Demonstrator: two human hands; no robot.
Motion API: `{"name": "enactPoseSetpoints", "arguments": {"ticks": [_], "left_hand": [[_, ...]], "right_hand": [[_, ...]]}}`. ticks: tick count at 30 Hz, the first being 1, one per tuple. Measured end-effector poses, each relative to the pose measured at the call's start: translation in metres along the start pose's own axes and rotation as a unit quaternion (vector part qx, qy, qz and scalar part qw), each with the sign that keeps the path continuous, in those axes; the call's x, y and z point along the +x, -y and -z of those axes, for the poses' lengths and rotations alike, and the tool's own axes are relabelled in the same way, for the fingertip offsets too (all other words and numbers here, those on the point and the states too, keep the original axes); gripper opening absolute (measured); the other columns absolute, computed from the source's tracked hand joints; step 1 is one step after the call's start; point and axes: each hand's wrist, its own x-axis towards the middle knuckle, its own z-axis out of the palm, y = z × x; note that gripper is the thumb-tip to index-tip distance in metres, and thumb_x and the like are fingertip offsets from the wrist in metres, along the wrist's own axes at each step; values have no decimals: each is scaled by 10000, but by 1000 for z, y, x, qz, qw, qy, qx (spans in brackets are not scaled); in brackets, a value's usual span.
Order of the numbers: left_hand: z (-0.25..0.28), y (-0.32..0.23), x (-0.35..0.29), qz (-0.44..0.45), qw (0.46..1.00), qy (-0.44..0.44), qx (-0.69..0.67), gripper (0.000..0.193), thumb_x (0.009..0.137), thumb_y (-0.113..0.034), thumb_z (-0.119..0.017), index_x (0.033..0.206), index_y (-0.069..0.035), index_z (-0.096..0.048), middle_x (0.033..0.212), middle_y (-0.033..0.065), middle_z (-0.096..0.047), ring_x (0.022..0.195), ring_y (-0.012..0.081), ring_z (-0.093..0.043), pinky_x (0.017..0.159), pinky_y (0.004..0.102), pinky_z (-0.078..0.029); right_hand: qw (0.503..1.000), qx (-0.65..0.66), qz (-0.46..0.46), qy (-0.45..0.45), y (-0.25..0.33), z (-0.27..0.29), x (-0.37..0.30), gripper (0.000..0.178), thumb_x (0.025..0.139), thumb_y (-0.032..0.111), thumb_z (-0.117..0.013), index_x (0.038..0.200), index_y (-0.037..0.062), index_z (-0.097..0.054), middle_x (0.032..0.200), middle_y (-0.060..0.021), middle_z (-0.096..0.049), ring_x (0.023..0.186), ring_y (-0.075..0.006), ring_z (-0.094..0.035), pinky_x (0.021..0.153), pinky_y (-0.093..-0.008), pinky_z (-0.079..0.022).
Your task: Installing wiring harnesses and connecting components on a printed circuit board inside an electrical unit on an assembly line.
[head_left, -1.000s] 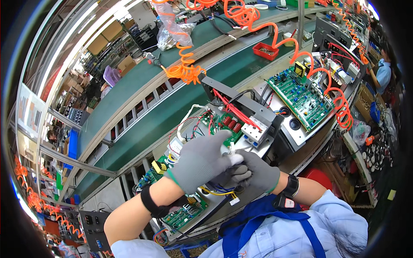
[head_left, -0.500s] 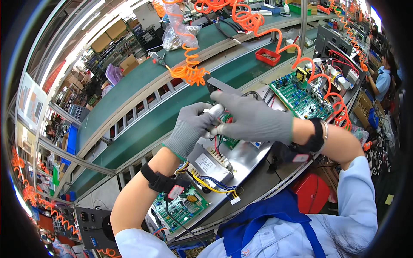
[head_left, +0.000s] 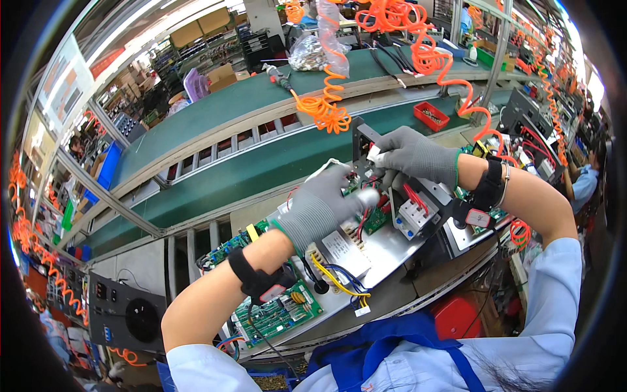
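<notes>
So half a second earlier your hands were bunched together over the chassis [head_left: 385, 248], and by this shot they'd split up. Your right hand [head_left: 418, 157] had gone up by the dark upright panel [head_left: 361, 139], and your left hand [head_left: 320, 204] was lower, over the middle of the unit. Looked to me like you'd gone from both hands on one spot to two separate spots on the same chassis, which sat at a slant on the tabletop [head_left: 392, 285] in front of you.

Your right fingers were drawn in with a small white bit at the tips; couldn't tell if that was a pinched part or just the glove's pale tip. The left ones were half spread, one white tip poking out, but blur hid whether they gripped anything.

Texture-wise, your gloves were matte grey knit with ribbed cuffs. The chassis was smooth, shiny sheet metal, carrying a boxy grey module [head_left: 339, 249] with a pale label and a chunky white terminal block [head_left: 413, 217] with red leads. Thin, bendy yellow and blue wires [head_left: 334, 274] looped near a flat green circuit board [head_left: 287, 310] crowded with tiny parts.
</notes>
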Motion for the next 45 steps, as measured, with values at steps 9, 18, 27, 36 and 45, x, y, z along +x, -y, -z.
{"name": "enactPoseSetpoints", "arguments": {"ticks": [9, 18, 27, 36, 45], "left_hand": [[-37, -21, -75, -173, 949, 127, 230, 719, 765, -474, -684, 1314, -64, -468, 1125, 130, -603, 1179, 319, -511, 1035, 477, -321], [2, -31, -165, -190, 956, 7, 221, 510, 845, -439, -593, 1221, -95, -572, 1313, 115, -532, 1210, 271, -471, 1059, 487, -283], [-30, 54, -250, 151, 893, -359, 224, 495, 900, -425, -575, 1126, 14, -601, 1179, 176, -611, 1142, 365, -546, 1047, 499, -344], [-80, 83, -236, 235, 785, -461, 342, 457, 957, -439, -452, 1017, -35, -657, 1075, 127, -671, 1057, 325, -597, 1078, 503, -290], [-77, 84, -238, 253, 791, -425, 361, 369, 925, -373, -457, 946, -79, -680, 1041, 90, -683, 1008, 278, -619, 1090, 486, -286]], "right_hand": [[963, -252, -68, 66, 29, -4, 41, 201, 917, 105, -517, 907, -51, -644, 749, -117, -670, 679, -178, -680, 599, -298, -559], [690, -690, 112, 189, 33, -50, 84, 236, 773, 212, -631, 903, 26, -694, 865, -177, -678, 836, -360, -664, 719, -453, -527], [724, -605, 29, 331, 17, -52, 103, 307, 800, 209, -622, 1045, 28, -660, 952, -178, -677, 919, -345, -657, 792, -444, -510], [844, -444, -58, 294, 0, -39, 107, 262, 806, 146, -588, 1016, 33, -695, 827, -157, -686, 744, -303, -651, 704, -396, -508], [814, -491, 59, 306, -12, -41, 112, 209, 829, 181, -591, 941, 24, -671, 868, -181, -666, 817, -350, -641, 751, -410, -506]]}}
